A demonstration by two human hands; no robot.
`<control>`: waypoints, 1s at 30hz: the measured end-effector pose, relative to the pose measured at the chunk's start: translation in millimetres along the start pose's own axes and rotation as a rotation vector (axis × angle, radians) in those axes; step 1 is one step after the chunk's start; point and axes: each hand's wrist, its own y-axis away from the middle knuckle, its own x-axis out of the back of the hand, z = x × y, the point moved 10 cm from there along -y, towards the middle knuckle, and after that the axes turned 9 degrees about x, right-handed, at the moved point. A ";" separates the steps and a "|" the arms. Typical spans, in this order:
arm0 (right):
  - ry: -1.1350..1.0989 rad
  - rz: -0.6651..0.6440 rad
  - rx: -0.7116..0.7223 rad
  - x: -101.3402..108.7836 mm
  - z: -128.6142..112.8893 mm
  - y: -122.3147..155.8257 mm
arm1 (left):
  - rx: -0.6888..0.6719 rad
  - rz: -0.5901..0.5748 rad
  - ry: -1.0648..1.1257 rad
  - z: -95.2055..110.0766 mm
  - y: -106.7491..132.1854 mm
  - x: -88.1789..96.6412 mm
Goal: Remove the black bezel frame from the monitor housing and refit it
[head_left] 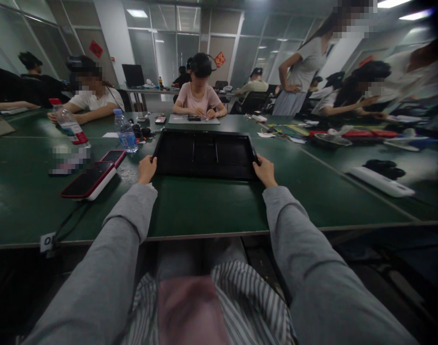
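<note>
A wide black tray (233, 158) with a raised rim is in front of me, at the green table. Two thin upright lines and a squarish outline show in the middle of its inner face. My left hand (147, 169) is closed on the tray's left edge. At the opposite edge, my right hand (265, 170) grips the tray in the same way, thumb toward the inside. Both arms reach forward in grey sleeves. The fingers behind the rim are hidden. I cannot tell whether the tray touches the tabletop.
Left of the tray stand a water bottle (125, 132) and a red-labelled bottle (72, 125). Nearer lies a red-edged phone (87, 179) on a white device. A white power strip (382, 182) lies on the right. Across the green table (208, 206) sits a person in pink (199, 96).
</note>
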 end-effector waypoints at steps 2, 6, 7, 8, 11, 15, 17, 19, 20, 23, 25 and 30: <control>-0.002 0.009 -0.023 0.1 4.1 0.5 | 0.015 -0.009 0.005 -2.1 -1.5 -2.4; -0.027 0.024 -0.055 -1.0 15.9 -1.9 | 0.011 -0.026 -0.002 -4.2 -4.6 -6.5; -0.049 0.028 -0.059 -2.0 19.5 -3.3 | 0.007 -0.033 -0.005 -4.2 -4.9 -7.1; -0.082 0.028 -0.067 -3.9 23.6 -4.9 | 0.003 -0.040 -0.007 -4.1 -4.9 -7.4; -0.206 -0.009 -0.118 -15.9 37.0 -8.8 | -0.018 -0.049 -0.029 -1.5 -2.2 -5.0; -0.272 -0.042 -0.088 -25.6 39.3 -12.0 | -0.085 -0.027 -0.193 10.5 7.2 1.2; -0.218 -0.018 -0.045 -21.8 37.3 -12.8 | -0.116 -0.024 -0.272 16.8 11.6 2.5; -0.148 -0.006 -0.026 -17.6 37.5 -12.8 | -0.131 -0.028 -0.292 20.1 13.7 2.4; -0.124 -0.010 -0.024 -16.6 38.3 -12.8 | -0.134 -0.030 -0.288 20.7 13.7 1.8; -0.107 -0.027 -0.016 -16.6 40.5 -13.4 | -0.127 -0.036 -0.263 18.7 11.7 -2.0; -0.105 -0.009 -0.012 -15.4 41.0 -14.1 | -0.109 -0.034 -0.241 15.8 10.2 -3.6; -0.111 0.023 0.005 -10.9 35.5 -14.7 | -0.095 -0.039 -0.217 16.2 12.1 -0.4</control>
